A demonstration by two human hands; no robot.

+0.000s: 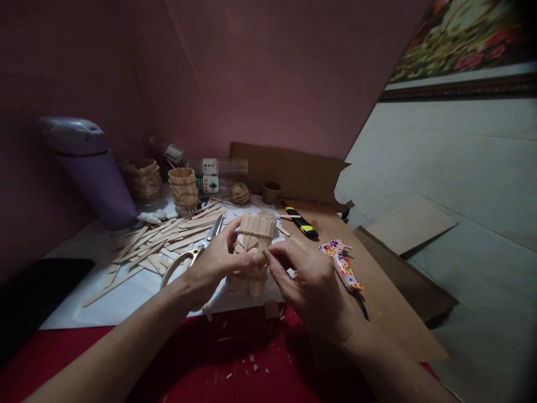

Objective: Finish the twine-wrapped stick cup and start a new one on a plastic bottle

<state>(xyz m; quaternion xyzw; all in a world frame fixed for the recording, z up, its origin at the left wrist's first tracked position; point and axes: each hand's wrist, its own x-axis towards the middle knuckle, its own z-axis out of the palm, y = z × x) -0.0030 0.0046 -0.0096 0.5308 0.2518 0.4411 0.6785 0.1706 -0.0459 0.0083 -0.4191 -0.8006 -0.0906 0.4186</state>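
Observation:
My left hand [218, 260] is wrapped round a small holder built of wooden craft sticks [253, 246], gripping its left side above the white sheet. My right hand [308, 282] is closed in a pinch against the holder's right side, fingertips touching the sticks near its middle band; what the pinch holds is too small to make out. The holder lies tilted on its side between both hands.
Loose craft sticks [163, 246] and gold-handled scissors [197, 254] lie left of the hands. A floral glue gun [342, 263] and a black-yellow cutter [302, 222] rest on brown cardboard [390, 302] at right. Two finished stick cups [183, 190], a twine ball [239, 193], bottles and a purple bin [90, 170] stand behind.

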